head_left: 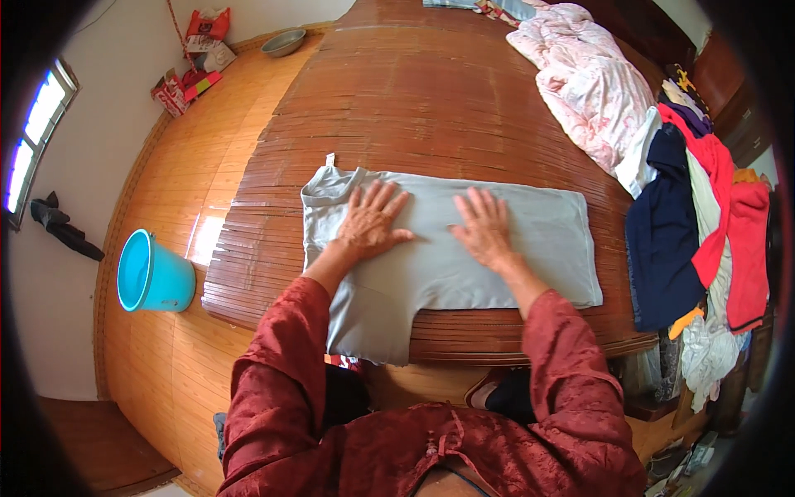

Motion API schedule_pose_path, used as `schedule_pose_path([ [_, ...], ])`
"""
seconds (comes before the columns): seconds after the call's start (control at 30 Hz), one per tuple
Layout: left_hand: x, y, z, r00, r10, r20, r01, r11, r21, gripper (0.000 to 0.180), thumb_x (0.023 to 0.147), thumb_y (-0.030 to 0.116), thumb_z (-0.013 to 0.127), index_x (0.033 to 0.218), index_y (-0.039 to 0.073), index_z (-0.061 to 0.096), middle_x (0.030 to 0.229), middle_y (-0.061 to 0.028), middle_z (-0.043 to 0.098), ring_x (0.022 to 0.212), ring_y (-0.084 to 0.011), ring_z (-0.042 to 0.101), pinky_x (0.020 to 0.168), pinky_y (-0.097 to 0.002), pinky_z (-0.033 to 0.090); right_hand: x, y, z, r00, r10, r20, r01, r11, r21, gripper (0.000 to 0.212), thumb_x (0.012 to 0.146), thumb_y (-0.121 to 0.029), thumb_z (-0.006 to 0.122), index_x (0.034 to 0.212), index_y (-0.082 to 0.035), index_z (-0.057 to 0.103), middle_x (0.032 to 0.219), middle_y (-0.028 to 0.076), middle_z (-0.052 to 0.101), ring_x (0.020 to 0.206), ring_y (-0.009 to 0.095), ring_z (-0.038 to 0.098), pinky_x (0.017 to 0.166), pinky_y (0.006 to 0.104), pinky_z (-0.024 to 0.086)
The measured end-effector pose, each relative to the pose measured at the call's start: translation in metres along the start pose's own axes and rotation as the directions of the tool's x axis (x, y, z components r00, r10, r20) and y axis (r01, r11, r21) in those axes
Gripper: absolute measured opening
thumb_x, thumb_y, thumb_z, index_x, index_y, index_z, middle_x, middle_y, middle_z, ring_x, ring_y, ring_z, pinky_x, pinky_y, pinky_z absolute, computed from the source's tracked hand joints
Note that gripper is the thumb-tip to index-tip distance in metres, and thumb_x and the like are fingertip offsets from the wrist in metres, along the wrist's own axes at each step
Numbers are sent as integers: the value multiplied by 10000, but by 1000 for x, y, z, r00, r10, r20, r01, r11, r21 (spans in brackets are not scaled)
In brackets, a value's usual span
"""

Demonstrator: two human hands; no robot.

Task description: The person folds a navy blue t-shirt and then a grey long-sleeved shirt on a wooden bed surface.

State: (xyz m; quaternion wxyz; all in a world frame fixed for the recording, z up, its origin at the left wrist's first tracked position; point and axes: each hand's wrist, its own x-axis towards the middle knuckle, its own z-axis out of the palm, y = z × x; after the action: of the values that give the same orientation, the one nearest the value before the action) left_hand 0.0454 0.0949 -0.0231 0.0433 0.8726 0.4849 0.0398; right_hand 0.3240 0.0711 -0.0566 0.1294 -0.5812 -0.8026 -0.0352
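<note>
A light grey T-shirt lies sideways on a bed covered with a brown slatted mat. Its neckline is at the left, with a small white tag sticking up, and its hem is at the right. One sleeve hangs over the bed's near edge. My left hand rests palm down near the collar end, fingers spread. Flat on the middle of the shirt lies my right hand, its fingers also stretched out. Neither hand grips the cloth.
A pink-and-white quilt lies along the far right. Navy and red clothes are heaped at the right edge. On the floor at left stand a turquoise bucket, a grey basin and red boxes.
</note>
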Motion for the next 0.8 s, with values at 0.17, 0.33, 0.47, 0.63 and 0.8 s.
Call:
schedule_pose_path([
  [0.17, -16, -72, -9, 992, -107, -74, 113, 991, 79, 858, 900, 677, 491, 1540, 127, 336, 1598, -190, 279, 1486, -350, 237, 1207, -518, 156, -47, 153, -18, 939, 345, 5, -330, 901, -281, 699, 948, -540, 471, 1515, -144, 370, 1584, 129, 314, 1449, 339, 265, 1141, 617, 196],
  [0.33, -19, -91, -1, 971, -93, -218, 83, 995, -52, 795, 936, 589, 510, 1510, 62, 355, 1532, -215, 380, 1444, -362, 315, 1187, -473, 223, -74, 191, -40, 800, 593, 92, -573, 800, -181, 720, 978, -548, 417, 1583, -208, 223, 1652, 126, 150, 1517, 353, 122, 1194, 605, 107],
  [0.47, -2, -118, -1, 849, -334, -408, 161, 901, -402, 348, 966, 280, 576, 1247, 83, 631, 1289, -159, 619, 1199, -365, 565, 1000, -461, 461, -71, 185, -42, 801, 591, 95, -570, 802, -180, 706, 989, -531, 424, 1579, -199, 225, 1652, 127, 144, 1510, 373, 129, 1196, 597, 120],
  [0.63, 27, -134, -30, 873, -414, -259, 380, 909, -173, 289, 852, 191, 647, 1132, 161, 716, 1150, -164, 667, 1118, -368, 599, 978, -457, 478, -71, 179, -45, 805, 587, 90, -571, 806, -154, 702, 993, -525, 428, 1576, -189, 231, 1651, 134, 143, 1507, 382, 134, 1195, 601, 121],
  [0.8, 42, -125, -47, 945, -326, -38, 318, 938, -135, 271, 790, 143, 681, 1052, 165, 747, 1120, -154, 687, 1117, -372, 607, 969, -455, 487, -74, 181, -45, 806, 585, 83, -571, 808, -146, 701, 994, -529, 427, 1574, -182, 238, 1650, 141, 143, 1506, 384, 138, 1195, 599, 121],
])
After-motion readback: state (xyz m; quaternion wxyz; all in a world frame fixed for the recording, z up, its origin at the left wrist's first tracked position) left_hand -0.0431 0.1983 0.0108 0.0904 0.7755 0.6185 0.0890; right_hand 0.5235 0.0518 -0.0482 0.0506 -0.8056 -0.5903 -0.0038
